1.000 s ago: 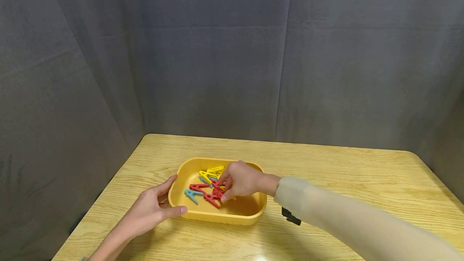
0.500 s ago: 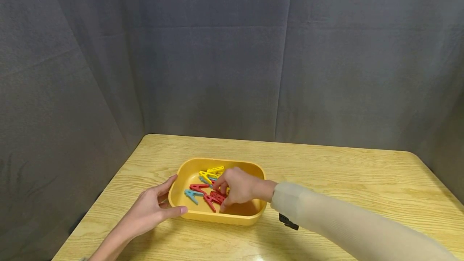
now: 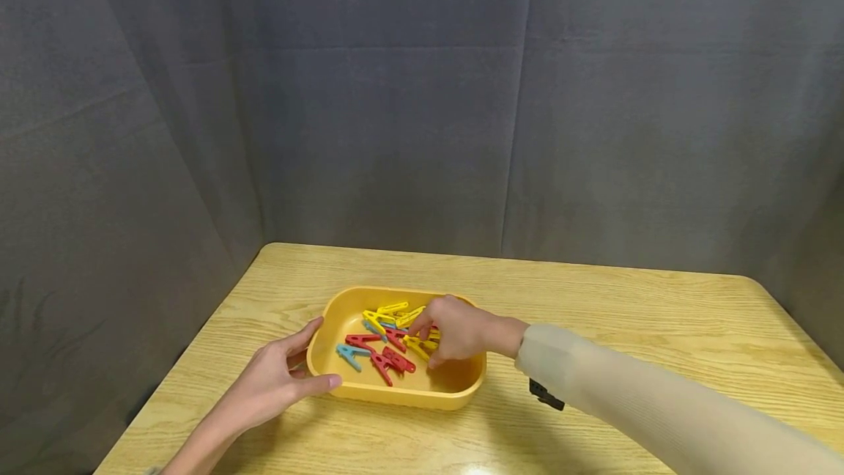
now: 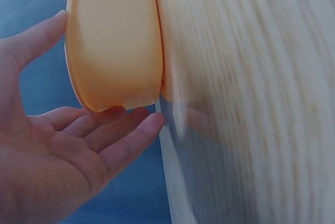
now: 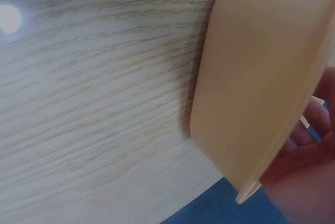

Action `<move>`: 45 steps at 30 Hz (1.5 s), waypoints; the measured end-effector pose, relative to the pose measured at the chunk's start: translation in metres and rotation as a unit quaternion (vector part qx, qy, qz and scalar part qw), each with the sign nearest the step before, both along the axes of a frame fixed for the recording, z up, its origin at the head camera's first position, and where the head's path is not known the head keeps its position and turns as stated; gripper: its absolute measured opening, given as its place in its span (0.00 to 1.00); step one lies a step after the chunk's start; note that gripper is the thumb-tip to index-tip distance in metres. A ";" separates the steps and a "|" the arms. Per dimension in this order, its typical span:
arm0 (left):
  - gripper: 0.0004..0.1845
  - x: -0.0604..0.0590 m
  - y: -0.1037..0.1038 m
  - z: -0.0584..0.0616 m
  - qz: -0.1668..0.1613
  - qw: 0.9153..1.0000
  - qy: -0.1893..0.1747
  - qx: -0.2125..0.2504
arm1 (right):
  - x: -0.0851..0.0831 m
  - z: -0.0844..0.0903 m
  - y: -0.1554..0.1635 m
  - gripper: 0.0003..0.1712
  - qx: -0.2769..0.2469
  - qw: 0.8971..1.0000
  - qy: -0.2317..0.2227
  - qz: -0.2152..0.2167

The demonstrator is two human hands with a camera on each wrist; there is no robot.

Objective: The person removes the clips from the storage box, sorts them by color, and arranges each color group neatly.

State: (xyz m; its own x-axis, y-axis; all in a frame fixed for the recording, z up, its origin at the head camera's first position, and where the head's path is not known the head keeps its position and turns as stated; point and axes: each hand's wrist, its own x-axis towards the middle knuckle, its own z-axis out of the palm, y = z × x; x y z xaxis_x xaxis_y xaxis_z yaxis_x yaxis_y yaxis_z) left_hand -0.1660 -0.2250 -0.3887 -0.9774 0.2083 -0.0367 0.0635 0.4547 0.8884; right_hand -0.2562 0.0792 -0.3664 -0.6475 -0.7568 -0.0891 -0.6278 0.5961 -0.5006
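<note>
Shifting toward the right end of the tray [image 3: 389, 396], the right hand [image 3: 455, 330] now leaves bare a red clip [image 3: 401, 362] at the tray's middle that the half-second-earlier view shows partly covered. More of a yellow clip [image 3: 418, 348] shows too, right beside the bent fingers, which stand partly apart from the thumb; whether they pinch it, I cannot tell, as the tray's wall hides them in the right wrist view. The left hand [image 3: 277, 378] stays put, holding the tray's left front corner, thumb on the front rim, spread fingers against the left end. Red, yellow and blue clips [image 3: 352, 355] all lie inside the tray, so the handling seems to pass from red to yellow.
</note>
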 end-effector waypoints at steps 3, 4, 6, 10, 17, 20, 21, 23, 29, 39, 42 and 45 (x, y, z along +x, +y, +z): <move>0.55 0.000 -0.001 0.000 0.000 1.000 0.001 0.000 | -0.001 0.000 0.001 0.27 0.001 1.000 -0.006 0.008; 0.55 0.000 -0.001 0.000 0.000 1.000 0.001 0.001 | 0.000 -0.001 0.001 0.27 0.001 1.000 -0.007 0.010; 0.55 -0.001 -0.001 0.000 0.002 1.000 0.000 0.001 | 0.000 -0.001 0.001 0.27 -0.001 1.000 -0.006 0.011; 0.55 -0.001 -0.001 -0.001 0.005 1.000 -0.005 0.003 | 0.002 -0.003 0.001 0.27 0.006 1.000 0.011 0.000; 0.55 -0.002 -0.002 -0.003 0.004 1.000 -0.006 0.010 | 0.009 -0.004 0.000 0.29 0.009 0.999 0.033 -0.010; 0.55 -0.002 -0.002 -0.003 0.005 1.000 -0.005 0.011 | 0.011 -0.003 -0.001 0.31 0.003 1.000 0.028 -0.011; 0.55 -0.002 -0.002 -0.002 0.004 1.000 -0.005 0.010 | 0.011 -0.003 -0.001 0.31 0.000 1.000 0.023 -0.011; 0.55 -0.002 -0.002 -0.002 0.004 1.000 -0.004 0.010 | 0.011 -0.004 -0.001 0.32 -0.005 1.000 0.014 -0.008; 0.55 -0.002 -0.002 -0.002 0.001 1.000 -0.006 0.016 | 0.004 -0.007 0.000 0.32 -0.002 1.000 0.001 0.013; 0.56 -0.001 -0.002 -0.001 0.006 1.000 -0.012 0.015 | 0.001 -0.006 0.001 0.42 0.018 0.999 -0.027 0.017; 0.56 0.000 -0.002 -0.001 0.007 1.000 -0.012 0.017 | 0.001 -0.007 0.001 0.40 0.017 0.999 -0.036 0.011; 0.56 0.000 -0.001 -0.001 0.008 1.000 -0.011 0.019 | 0.000 -0.007 0.001 0.37 0.017 0.999 -0.045 0.008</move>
State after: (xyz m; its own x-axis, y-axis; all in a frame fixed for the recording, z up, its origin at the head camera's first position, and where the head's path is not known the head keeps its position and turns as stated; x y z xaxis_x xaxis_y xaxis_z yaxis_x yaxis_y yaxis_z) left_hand -0.1661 -0.2262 -0.3901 -0.9797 0.1939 -0.0514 0.0358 0.4212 0.9063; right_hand -0.2560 0.0801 -0.3730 -0.6233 -0.7627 -0.1724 -0.5904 0.6036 -0.5358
